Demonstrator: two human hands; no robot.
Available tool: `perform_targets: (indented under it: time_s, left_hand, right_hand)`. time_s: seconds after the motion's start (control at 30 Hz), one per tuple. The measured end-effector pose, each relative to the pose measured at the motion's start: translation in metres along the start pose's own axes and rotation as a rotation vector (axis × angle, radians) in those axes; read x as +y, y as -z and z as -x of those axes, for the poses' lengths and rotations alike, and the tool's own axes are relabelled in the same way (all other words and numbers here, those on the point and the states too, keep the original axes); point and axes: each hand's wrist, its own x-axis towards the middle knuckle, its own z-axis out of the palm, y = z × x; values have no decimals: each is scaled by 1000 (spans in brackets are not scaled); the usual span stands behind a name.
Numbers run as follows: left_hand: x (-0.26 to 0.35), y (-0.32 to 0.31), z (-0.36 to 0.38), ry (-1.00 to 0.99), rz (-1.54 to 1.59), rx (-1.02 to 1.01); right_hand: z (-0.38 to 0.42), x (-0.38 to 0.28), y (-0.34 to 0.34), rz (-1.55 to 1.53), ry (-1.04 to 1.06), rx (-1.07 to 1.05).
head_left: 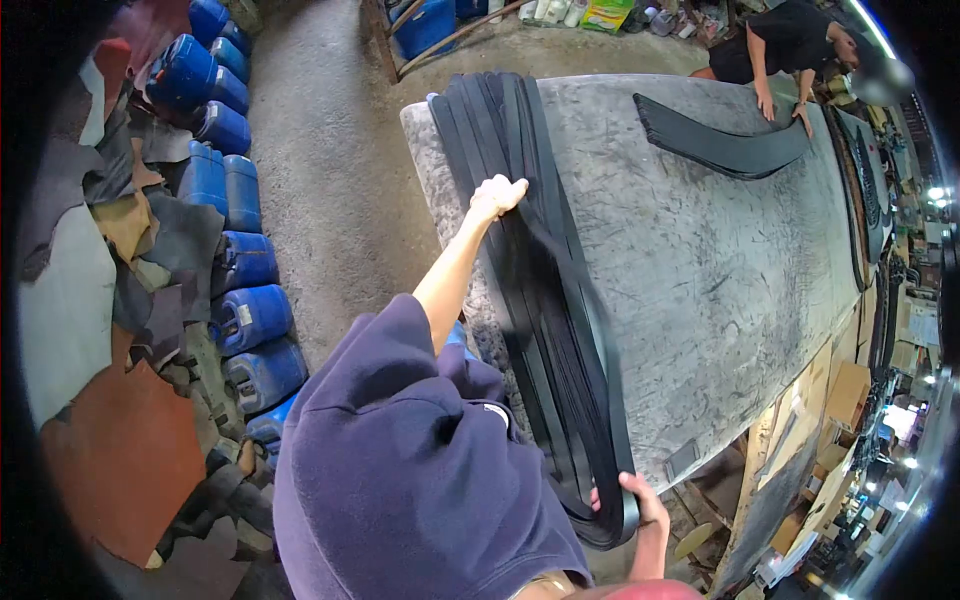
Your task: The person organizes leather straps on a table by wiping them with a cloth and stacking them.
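Observation:
A thick bundle of long black leather strips (540,270) lies along the left side of a large grey worktable (720,260). My left hand (497,195) is stretched out and presses flat on the strips about halfway along, fingers together. My right hand (640,500) grips the near end of the bundle, where the strips loop over the table's edge. My purple sleeve and shoulder fill the lower middle of the view.
Another person (790,45) leans over the far end of the table, hands by a second curved stack of black strips (720,140). Blue plastic jerrycans (235,250) line the concrete floor on the left. Leather hides (110,300) are piled beyond them.

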Motion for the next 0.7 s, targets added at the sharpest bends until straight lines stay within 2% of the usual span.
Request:
perform_targets:
  time_s: [0.07,0.13,0.17,0.23,0.3,0.37,0.4,0.47,0.53,0.57,0.63,0.67,0.7]
  left_hand:
    - [-1,-21,3,-76,-258,312]
    - [3,-44,36,-226,-368,589]
    - [6,-54,55,-352,-428,631]
    - [12,-72,105,-721,-453,469]
    - [11,-98,148,-1146,-489,161]
    - [5,-131,175,-1512,-502,-230]
    - [1,-153,183,-1650,-558,-347]
    - [1,-179,209,-1690,-741,-550]
    - [2,-208,211,-1839,-729,-622]
    - [10,-217,214,-1850,-738,-636]
    - [32,-236,217,-1373,-919,-988]
    - [39,-254,213,-1391,-934,-996]
    - [41,-274,207,-1428,-931,-1120]
  right_hand:
    - [-10,6,25,35,-64,44]
    - [-16,10,40,9,-117,35]
    - [-17,12,46,19,-98,34]
    - [-18,20,58,-20,-123,57]
    - [-19,20,67,-11,-100,42]
    - [-25,23,70,-22,-80,23]
    - [-25,22,70,-21,-96,37]
    - [-25,21,71,-1,-86,26]
    - [-27,21,76,12,-74,0]
    - [-25,20,75,-7,-78,-16]
    - [-27,20,78,-8,-67,-9]
    - [-27,19,78,5,-73,-5]
    - [-25,17,76,30,-68,2]
